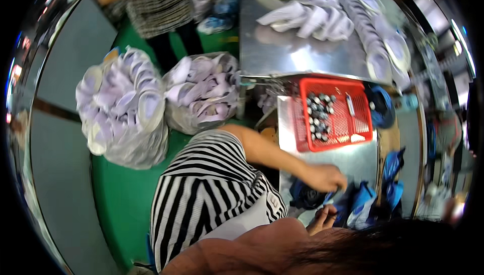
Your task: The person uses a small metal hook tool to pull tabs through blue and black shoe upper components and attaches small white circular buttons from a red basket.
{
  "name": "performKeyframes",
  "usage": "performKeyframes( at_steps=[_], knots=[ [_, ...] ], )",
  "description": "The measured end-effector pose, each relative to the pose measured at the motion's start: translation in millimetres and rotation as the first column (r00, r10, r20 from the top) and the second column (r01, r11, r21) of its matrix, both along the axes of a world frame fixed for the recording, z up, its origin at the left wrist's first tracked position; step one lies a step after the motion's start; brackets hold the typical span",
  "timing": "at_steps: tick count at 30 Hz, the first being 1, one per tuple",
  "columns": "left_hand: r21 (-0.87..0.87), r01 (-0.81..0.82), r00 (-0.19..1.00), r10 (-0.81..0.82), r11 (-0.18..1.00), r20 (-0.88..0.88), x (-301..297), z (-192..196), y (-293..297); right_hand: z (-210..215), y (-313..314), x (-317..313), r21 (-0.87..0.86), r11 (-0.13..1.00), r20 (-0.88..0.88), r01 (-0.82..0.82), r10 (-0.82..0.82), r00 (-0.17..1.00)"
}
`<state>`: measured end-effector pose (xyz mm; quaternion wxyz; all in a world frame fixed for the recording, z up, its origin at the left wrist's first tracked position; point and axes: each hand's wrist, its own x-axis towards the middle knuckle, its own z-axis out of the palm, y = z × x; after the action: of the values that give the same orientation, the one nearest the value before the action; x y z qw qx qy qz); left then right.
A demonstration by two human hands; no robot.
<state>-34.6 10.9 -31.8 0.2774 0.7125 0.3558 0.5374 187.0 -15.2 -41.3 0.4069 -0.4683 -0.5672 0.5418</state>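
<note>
My left arm comes out of a black-and-white striped sleeve, and my left hand (325, 177) is closed over the metal work surface (292, 136), slightly smeared by motion. Its fingertips meet a small dark thing that I cannot make out. Just below, my right hand (322, 219) shows only in part, its fingers bent together; what they hold is hidden. Between and beside the hands lies a dark, rounded bundle (305, 194). Blue-and-white pieces (362, 204), seemingly shoe parts, lie to the right of the hands. Hair and skin cover the lower edge.
A red plastic basket (305, 108) holds several small dark-and-white pieces and a white stick-like item. Behind it, a steel table (272, 55) carries rows of white shoe parts (312, 20). Bags of white shoe parts (123, 103) stand left on the green floor, near another person (156, 10).
</note>
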Motion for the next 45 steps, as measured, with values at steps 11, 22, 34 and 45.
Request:
performKeyframes(
  at_steps=[11, 22, 34, 45],
  knots=[
    [-0.29, 0.06, 0.971, 0.012, 0.955, 0.238, 9.8, -19.1, -3.0, 45.2, 16.0, -48.8, 0.096, 0.969, -0.149, 0.23, -0.214, 0.965],
    [-0.541, 0.62, 0.628, 0.055, 0.569, 0.776, -9.8, 38.2, -9.3, 68.0, -7.2, -44.4, 0.035, 0.986, -0.198, 0.164, -0.154, 0.968],
    [-0.529, 0.597, 0.662, 0.001, 0.603, 0.749, -4.1, 46.8, -10.9, 67.0, -0.4, -36.8, 0.156, 0.964, -0.148, 0.215, -0.192, 0.97],
    [-0.51, 0.632, 0.633, -0.009, 0.584, 0.774, -6.1, 46.8, -11.1, 71.6, 1.3, -38.1, 0.055, 0.986, -0.131, 0.157, -0.149, 0.98]
  ],
)
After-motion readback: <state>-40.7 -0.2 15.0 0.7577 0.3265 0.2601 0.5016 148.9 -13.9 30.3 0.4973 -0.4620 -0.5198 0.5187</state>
